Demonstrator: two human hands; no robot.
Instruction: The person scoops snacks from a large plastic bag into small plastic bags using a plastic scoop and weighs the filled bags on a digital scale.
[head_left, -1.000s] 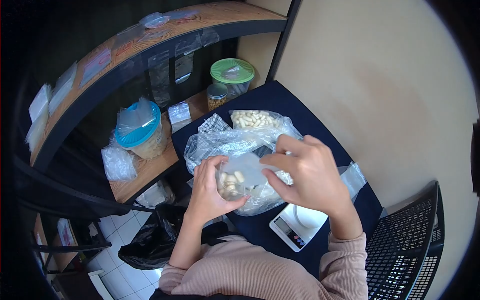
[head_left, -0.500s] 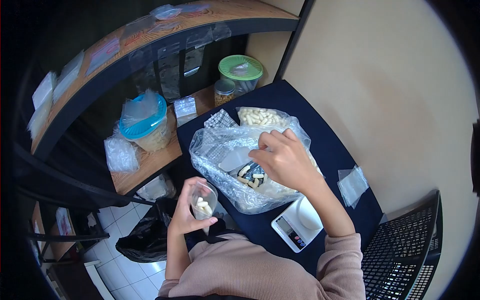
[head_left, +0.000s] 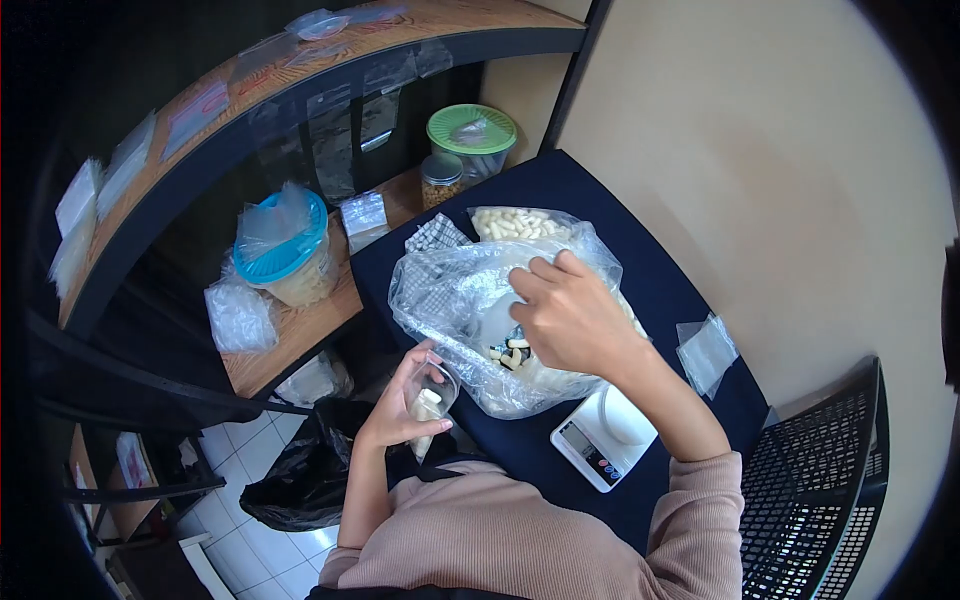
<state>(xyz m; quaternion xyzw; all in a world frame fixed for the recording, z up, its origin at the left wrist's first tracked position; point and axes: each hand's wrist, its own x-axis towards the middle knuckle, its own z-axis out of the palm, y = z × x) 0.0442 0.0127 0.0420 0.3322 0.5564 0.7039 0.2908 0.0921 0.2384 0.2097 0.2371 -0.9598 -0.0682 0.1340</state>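
My left hand point(head_left: 388, 418) is closed round a small clear plastic bag point(head_left: 440, 385), its mouth held open upward with several pale, finger-shaped pieces point(head_left: 428, 402) inside. It is close to the near left side of a large clear plastic bag point(head_left: 425, 300) on the dark table. My right hand point(head_left: 572, 315) reaches over that open bag, fingers curled round a translucent scoop point(head_left: 497, 320) that is partly hidden by the hand. Below the scoop, more pale pieces point(head_left: 512, 356) lie in the large bag. The right fingertips are mostly hidden.
A white digital scale point(head_left: 603, 438) stands near the table's front edge. Behind the large bag are a filled bag point(head_left: 520, 222) of pale pieces and a checked cloth point(head_left: 437, 233). Flat plastic bags point(head_left: 706, 355) lie at right, beside a black basket point(head_left: 815, 480). A blue-lidded tub point(head_left: 290, 265) stands left.
My left hand has moved right with the small bag, closer to the large bag. My right hand has shifted slightly, and the scoop now hangs more steeply. The view has shifted a little.
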